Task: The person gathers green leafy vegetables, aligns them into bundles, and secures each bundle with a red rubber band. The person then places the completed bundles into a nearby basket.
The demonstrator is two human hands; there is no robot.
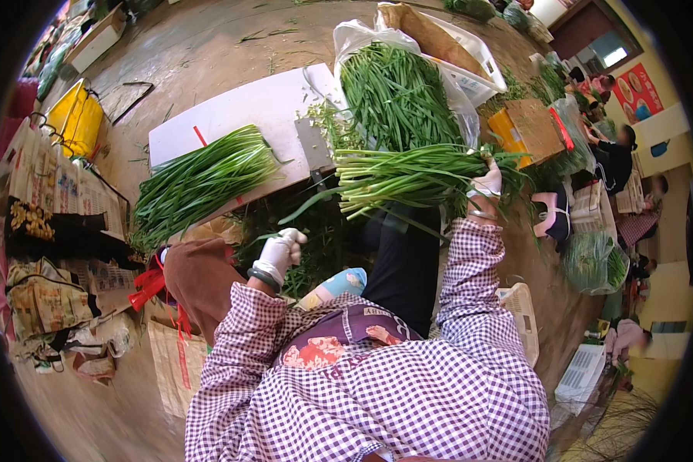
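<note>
My right hand, in a white glove, grips a bunch of green garlic chives near its leafy end; the pale stems point left. My left hand, gloved too, is curled in front of my lap; a thin leaf lies near it, and whether its fingers hold anything is unclear. A neat pile of chives rests on the left of a white board. A wide metal blade lies on the board beside pale trimmings. Behind the held bunch, a clear plastic bag is full of chives.
A white plastic crate with a brown sack stands behind the bag. To the right are a cardboard box, a pink and dark stool and bagged greens. A yellow container stands left. Several people sit at the far right.
</note>
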